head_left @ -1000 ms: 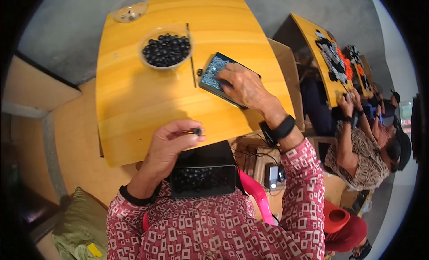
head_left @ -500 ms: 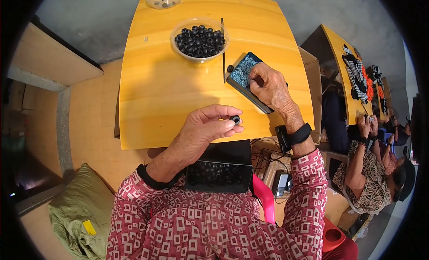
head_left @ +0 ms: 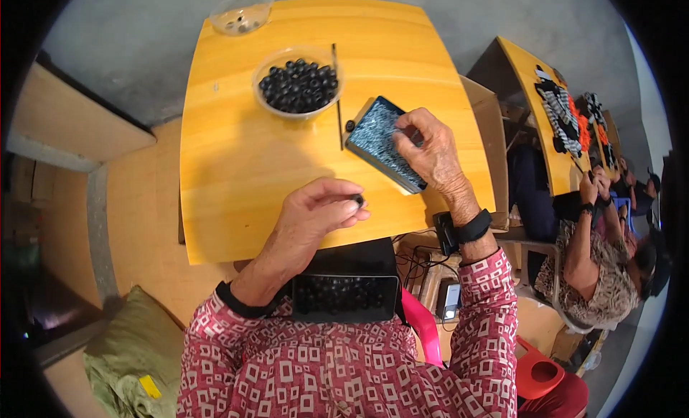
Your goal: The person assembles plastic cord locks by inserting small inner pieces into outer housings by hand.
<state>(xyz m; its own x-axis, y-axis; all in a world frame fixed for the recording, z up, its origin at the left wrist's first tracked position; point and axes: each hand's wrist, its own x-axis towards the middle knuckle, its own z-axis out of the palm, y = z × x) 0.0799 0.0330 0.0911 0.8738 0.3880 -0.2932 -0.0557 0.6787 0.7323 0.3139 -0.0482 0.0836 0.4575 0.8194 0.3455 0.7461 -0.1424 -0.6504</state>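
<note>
My left hand [head_left: 310, 211] pinches a small black bead-like piece [head_left: 357, 200] between thumb and fingertips, over the near part of the table. My right hand [head_left: 430, 149] is just above a dark rectangular tray [head_left: 380, 166] filled with tiny shiny bluish-silver pieces [head_left: 378, 134]. Its thumb and forefinger are closed together; whatever lies between them is too small to name. A single black piece [head_left: 350, 125] rests beside the tray's left corner. Further back, a clear round bowl [head_left: 260, 96] holds many similar black pieces with holes.
A thin black rod [head_left: 340, 127] lies beside the bowl on the yellow table [head_left: 230, 195]. Another clear bowl [head_left: 233, 23] stands at the far left edge. A black tray [head_left: 346, 312] of black pieces sits at my lap. Rightward, a person [head_left: 592, 267] works at another table.
The view has shifted, so the table sits lower and further left. My right hand's fingers have lifted slightly off the tiny pieces. The left hand has turned the black piece a little.
</note>
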